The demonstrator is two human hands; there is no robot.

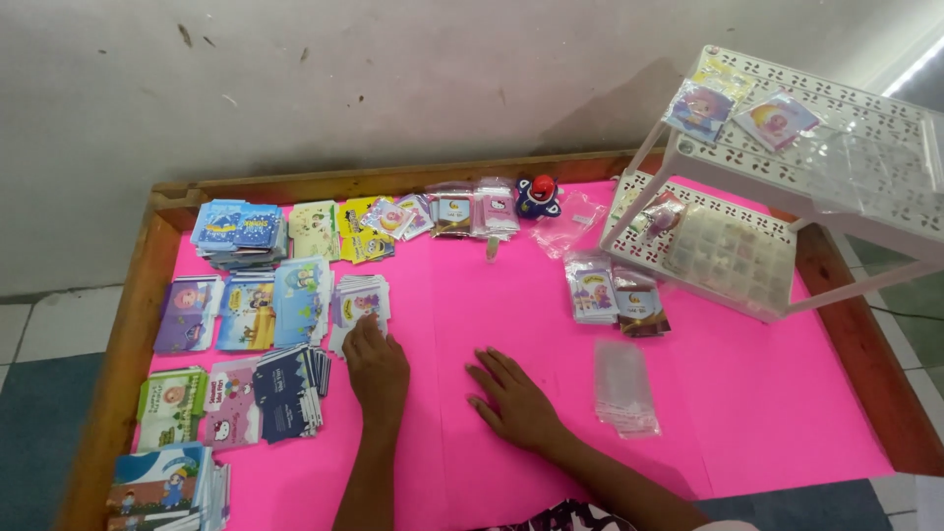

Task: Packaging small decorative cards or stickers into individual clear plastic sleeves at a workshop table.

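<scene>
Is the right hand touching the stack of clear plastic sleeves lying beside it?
Apart. The head view shows the right hand flat on the pink table, with a strip of bare pink between it and the clear sleeves.

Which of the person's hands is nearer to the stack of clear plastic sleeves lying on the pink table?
Right. The right hand lies flat just left of the clear plastic sleeves; the left hand is farther left, touching a card stack.

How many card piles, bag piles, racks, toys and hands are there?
Card piles: about 18
Clear bag piles: 2
White rack: 1
Toy: 1
Hands: 2, left hand, right hand
Total: about 24
</scene>
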